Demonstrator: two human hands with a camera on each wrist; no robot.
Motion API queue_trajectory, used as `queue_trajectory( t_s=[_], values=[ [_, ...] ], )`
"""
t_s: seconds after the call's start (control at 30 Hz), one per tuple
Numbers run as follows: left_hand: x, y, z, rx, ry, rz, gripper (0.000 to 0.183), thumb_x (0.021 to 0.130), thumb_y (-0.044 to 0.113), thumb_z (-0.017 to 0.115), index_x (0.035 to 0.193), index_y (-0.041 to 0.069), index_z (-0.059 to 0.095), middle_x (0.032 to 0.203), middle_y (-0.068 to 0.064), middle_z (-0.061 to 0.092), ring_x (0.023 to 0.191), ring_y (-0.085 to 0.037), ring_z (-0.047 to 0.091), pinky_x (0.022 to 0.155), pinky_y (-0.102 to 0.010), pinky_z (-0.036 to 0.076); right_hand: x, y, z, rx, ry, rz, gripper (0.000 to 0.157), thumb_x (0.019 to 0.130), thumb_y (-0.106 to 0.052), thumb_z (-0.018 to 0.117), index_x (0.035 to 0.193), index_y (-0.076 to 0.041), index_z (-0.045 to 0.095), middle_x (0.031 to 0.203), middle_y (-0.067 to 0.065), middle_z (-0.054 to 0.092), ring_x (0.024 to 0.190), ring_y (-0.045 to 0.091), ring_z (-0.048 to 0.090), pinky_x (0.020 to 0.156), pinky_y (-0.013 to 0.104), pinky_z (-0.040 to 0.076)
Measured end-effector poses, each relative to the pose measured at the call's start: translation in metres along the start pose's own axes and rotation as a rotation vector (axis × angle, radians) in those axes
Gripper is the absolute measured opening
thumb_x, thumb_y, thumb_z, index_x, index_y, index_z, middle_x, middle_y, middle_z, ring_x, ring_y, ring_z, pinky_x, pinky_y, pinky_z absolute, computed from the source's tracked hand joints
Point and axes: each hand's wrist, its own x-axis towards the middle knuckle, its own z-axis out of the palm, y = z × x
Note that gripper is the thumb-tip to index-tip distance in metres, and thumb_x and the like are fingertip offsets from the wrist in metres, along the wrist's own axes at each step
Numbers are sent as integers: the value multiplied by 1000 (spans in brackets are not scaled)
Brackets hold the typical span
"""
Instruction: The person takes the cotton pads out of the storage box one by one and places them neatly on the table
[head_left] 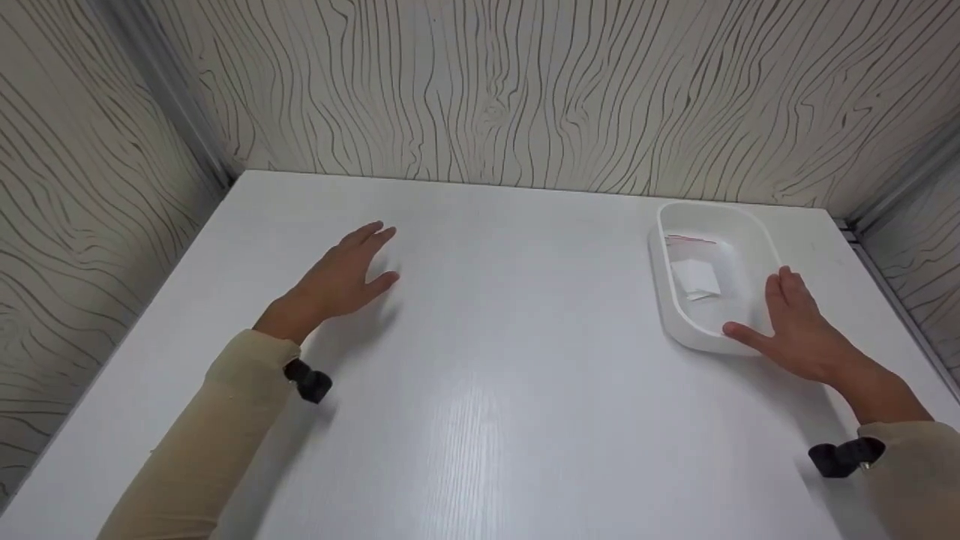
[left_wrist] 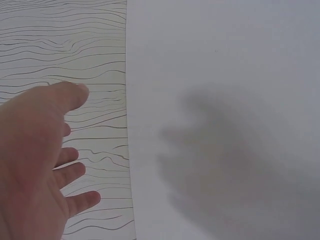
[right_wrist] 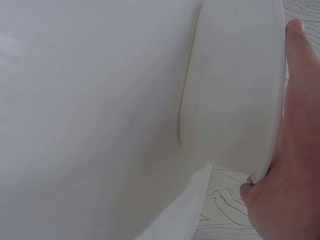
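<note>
The right hand (head_left: 804,330) hides the near right corner of the white tub (head_left: 684,321).

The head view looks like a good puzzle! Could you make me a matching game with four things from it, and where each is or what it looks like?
Things:
1. Left hand
2. Right hand
3. White paper-like piece
4. Back wall

Places and looks:
A. Inside the tub
B. Patterned with dark wavy lines
C. Over the left part of the table
D. At the tub's near right corner

Right pairs: 1-C, 2-D, 3-A, 4-B.
</note>
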Motion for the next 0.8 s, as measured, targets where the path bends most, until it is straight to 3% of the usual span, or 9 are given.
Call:
queue_trajectory(
  t_s=[0.8],
  values=[
    [6,13,-5,-285,-2,53,66,106,29,56,159,2,28,163,-17,28,152,-33,23,123,-49,21,-6,-22,9,-3,-3,-42,114,99,-54,60,151,18,-11,159,37,-22,146,53,-22,116,69,-1]
  ],
)
